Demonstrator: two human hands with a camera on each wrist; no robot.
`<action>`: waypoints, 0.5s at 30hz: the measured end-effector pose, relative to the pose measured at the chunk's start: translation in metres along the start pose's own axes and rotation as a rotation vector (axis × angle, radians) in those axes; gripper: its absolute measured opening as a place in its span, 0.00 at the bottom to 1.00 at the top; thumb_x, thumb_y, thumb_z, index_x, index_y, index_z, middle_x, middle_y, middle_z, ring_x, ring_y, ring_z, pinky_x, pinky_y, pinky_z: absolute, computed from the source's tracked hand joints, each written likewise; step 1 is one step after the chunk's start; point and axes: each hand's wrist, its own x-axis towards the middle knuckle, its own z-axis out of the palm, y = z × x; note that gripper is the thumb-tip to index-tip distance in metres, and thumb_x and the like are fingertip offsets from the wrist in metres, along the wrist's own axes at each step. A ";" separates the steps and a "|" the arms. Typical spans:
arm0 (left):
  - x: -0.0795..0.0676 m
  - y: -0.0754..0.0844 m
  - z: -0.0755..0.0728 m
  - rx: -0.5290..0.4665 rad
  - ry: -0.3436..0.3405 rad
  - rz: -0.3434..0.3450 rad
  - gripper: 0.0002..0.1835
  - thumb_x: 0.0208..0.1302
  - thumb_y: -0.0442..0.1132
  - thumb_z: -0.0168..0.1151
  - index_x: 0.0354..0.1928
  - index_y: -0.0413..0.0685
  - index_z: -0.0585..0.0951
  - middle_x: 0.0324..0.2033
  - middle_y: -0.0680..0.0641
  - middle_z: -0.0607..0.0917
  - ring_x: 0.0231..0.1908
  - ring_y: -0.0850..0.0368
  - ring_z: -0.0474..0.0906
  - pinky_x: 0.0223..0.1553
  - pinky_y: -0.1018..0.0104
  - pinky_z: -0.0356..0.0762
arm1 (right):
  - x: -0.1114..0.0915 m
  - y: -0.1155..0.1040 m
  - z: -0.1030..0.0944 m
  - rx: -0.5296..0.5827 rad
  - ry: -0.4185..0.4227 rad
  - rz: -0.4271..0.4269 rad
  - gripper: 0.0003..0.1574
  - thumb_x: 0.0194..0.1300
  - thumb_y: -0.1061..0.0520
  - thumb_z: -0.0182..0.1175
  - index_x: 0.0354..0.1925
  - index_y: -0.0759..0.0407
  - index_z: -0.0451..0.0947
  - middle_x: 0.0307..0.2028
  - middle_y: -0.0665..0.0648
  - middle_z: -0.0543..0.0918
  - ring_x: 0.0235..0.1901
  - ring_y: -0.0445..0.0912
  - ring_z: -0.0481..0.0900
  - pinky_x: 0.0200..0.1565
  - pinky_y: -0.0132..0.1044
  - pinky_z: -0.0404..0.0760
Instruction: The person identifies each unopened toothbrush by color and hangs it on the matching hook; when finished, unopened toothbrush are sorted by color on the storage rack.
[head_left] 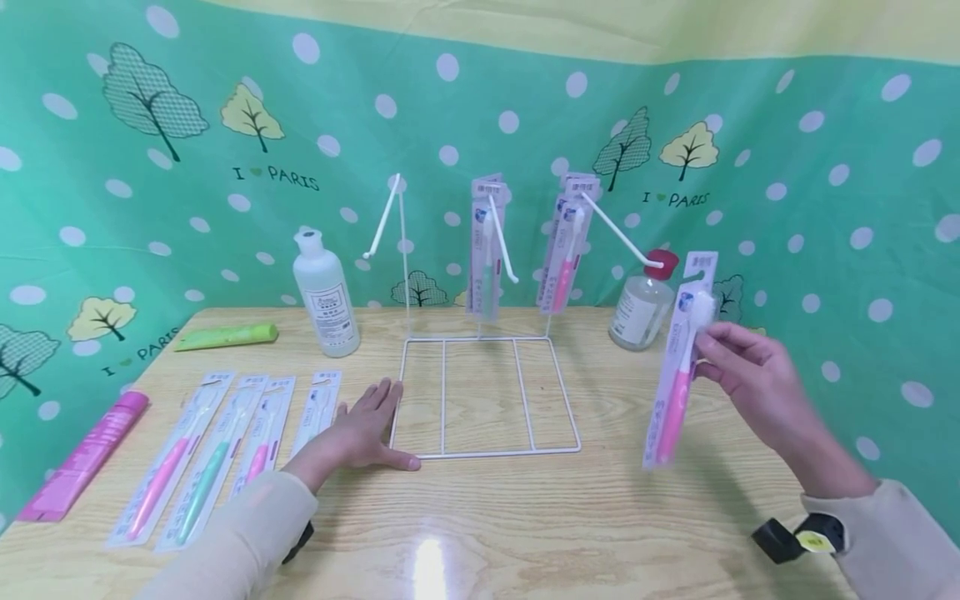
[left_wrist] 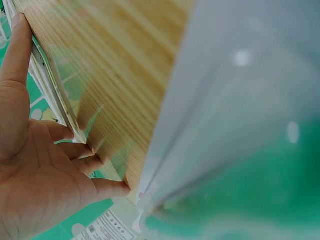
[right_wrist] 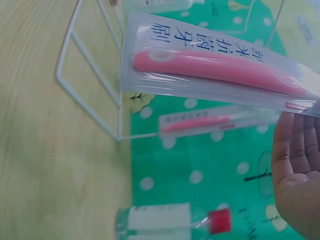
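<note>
My right hand (head_left: pixel 759 387) pinches a packaged pink toothbrush (head_left: pixel 681 383) by its edge near the bristle end, holding it upright in the air to the right of a white wire rack (head_left: pixel 495 454). In the right wrist view the pink handle (right_wrist: pixel 215 69) shows through clear wrapping. My left hand (head_left: pixel 363 432) rests at the rack's left side with fingers spread, its thumb by the front left corner. Packaged toothbrushes hang on the rack's middle hook (head_left: pixel 502 242) and right hook (head_left: pixel 622 231); the left hook (head_left: pixel 382 218) is bare.
Several packaged toothbrushes (head_left: pixel 201 483) lie left of the rack, partly under my left arm. Beyond them are a pink tube (head_left: pixel 86 458) and a green tube (head_left: pixel 227 336). A white bottle (head_left: pixel 326 296) and a red-capped bottle (head_left: pixel 641 308) stand at the back, before a green curtain (head_left: pixel 337 108).
</note>
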 end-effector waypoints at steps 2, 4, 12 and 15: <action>0.000 0.000 0.000 0.000 0.001 0.002 0.66 0.35 0.70 0.65 0.70 0.40 0.45 0.68 0.35 0.44 0.67 0.38 0.37 0.58 0.32 0.35 | 0.004 -0.005 0.005 0.015 -0.037 -0.031 0.17 0.66 0.75 0.38 0.45 0.75 0.73 0.42 0.61 0.78 0.37 0.47 0.78 0.41 0.33 0.79; 0.001 -0.001 0.000 0.000 0.001 0.001 0.66 0.35 0.70 0.65 0.70 0.40 0.45 0.68 0.35 0.43 0.67 0.38 0.37 0.58 0.32 0.35 | 0.008 -0.009 0.010 0.010 -0.061 -0.045 0.16 0.66 0.75 0.38 0.45 0.75 0.72 0.42 0.61 0.78 0.37 0.47 0.78 0.42 0.33 0.79; 0.000 0.001 -0.001 -0.004 -0.003 -0.006 0.66 0.35 0.69 0.65 0.70 0.40 0.45 0.68 0.36 0.43 0.67 0.38 0.37 0.58 0.32 0.34 | 0.019 -0.013 0.028 -0.124 -0.072 -0.020 0.15 0.66 0.73 0.42 0.43 0.69 0.74 0.38 0.58 0.80 0.34 0.46 0.78 0.39 0.32 0.79; 0.000 0.001 -0.001 -0.003 -0.004 -0.009 0.66 0.35 0.69 0.65 0.70 0.40 0.45 0.68 0.35 0.44 0.67 0.38 0.37 0.58 0.32 0.34 | 0.023 -0.010 0.030 -0.161 -0.078 -0.016 0.14 0.66 0.73 0.43 0.42 0.69 0.75 0.36 0.57 0.81 0.33 0.46 0.79 0.39 0.32 0.79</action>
